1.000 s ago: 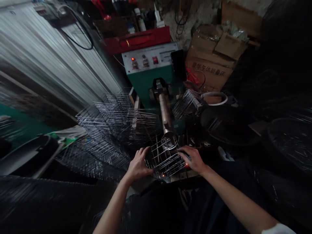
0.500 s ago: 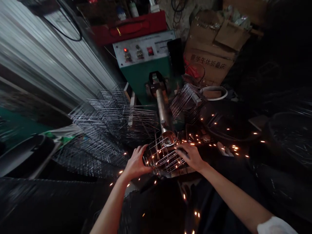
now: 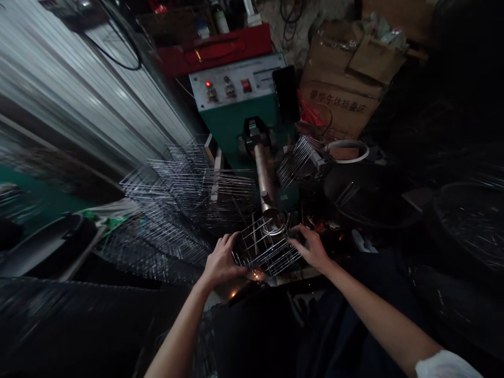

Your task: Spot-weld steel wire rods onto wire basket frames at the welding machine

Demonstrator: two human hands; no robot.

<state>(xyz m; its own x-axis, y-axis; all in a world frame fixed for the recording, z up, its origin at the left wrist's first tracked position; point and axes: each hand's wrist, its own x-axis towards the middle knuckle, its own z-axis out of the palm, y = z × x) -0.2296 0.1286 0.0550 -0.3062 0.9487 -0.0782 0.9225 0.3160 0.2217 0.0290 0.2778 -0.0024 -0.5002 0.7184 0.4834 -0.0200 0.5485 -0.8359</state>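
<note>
A small wire rack [image 3: 271,254] of crossed metal rods is under the arm of a spot welder [image 3: 265,176]. My left hand [image 3: 222,262] grips the rack's left side, thumb toward me and fingers over the far edge. On the right side my right hand [image 3: 311,247] is closed, pinching the rack near its corner; a dark patch shows at the fingertips, too dim to name. The welder's electrode end stands over the rack's far edge; whether it touches cannot be seen. A few sparks glow at the near edge, by my left thumb.
Stacked wire racks [image 3: 177,194] stand left of the welder, with more wire pieces [image 3: 301,160] on its right. Behind rises its green cabinet [image 3: 224,123] with a lit red lamp. A cardboard box [image 3: 334,89] leans at the back; a dark basin [image 3: 472,226] sits right.
The wide spray of bright sparks around the rack has died down to a few glowing spots. Both hands keep their hold; the whole view has shifted slightly.
</note>
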